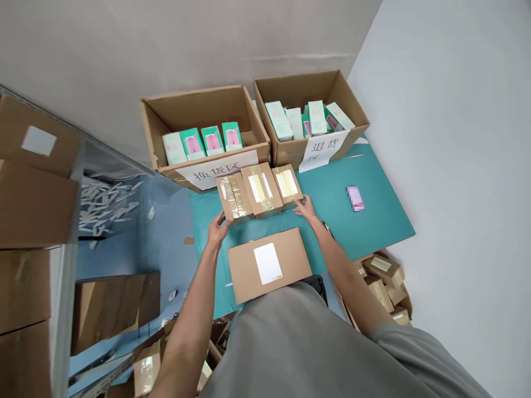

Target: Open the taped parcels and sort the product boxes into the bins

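Observation:
Three small taped cardboard boxes stand side by side on a green table [332, 221]: a left box [234, 196], a slightly taller middle box [261, 188] and a smaller right box [287, 185]. My left hand [218, 228] is at the front left corner of the left box, fingers apart. At the front right corner of the right box, my right hand [306, 208] has its fingers spread. Neither hand is wrapped round a box. Nearer my body lies a larger flat cardboard box [244, 271] with a white label.
Behind stand two open cartons with paper signs, the left carton [155, 135] and right carton [360, 113], both holding green and white packs. A blurred pink item [355, 199] lies at right. Below the table's right edge is a carton of parcels [384, 282]; shelved boxes [37, 210] stand left.

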Demonstrator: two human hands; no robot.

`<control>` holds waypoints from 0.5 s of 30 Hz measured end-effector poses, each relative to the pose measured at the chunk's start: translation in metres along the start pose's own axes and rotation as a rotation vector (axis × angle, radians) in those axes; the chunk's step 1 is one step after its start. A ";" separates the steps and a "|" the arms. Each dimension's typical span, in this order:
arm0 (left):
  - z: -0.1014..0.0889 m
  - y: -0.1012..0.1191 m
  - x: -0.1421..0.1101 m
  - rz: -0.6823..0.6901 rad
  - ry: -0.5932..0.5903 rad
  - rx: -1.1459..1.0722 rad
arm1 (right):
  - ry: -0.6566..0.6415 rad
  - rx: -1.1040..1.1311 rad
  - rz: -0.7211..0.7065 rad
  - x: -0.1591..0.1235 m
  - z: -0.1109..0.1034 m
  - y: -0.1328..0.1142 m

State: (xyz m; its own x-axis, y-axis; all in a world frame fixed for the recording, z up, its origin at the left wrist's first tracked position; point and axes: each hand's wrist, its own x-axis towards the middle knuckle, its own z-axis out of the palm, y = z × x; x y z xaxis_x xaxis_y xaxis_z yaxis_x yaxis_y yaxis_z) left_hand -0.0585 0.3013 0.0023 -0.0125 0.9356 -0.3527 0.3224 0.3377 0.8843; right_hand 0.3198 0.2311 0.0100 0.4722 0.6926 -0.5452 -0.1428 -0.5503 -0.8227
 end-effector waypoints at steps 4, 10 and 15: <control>0.011 -0.002 0.005 -0.060 -0.039 -0.078 | 0.045 -0.012 -0.028 0.013 -0.013 0.000; 0.051 0.010 0.003 -0.033 -0.136 -0.084 | 0.115 -0.090 -0.038 0.025 -0.054 -0.008; 0.075 0.022 0.001 -0.036 -0.118 -0.091 | 0.116 -0.265 -0.089 0.025 -0.082 -0.010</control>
State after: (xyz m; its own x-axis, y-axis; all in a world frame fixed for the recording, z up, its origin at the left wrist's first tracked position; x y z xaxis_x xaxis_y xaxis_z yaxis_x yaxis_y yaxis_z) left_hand 0.0192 0.3021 -0.0012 0.0903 0.9062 -0.4132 0.2366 0.3835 0.8927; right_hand 0.4041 0.2158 0.0178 0.5711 0.6940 -0.4385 0.1279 -0.6029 -0.7875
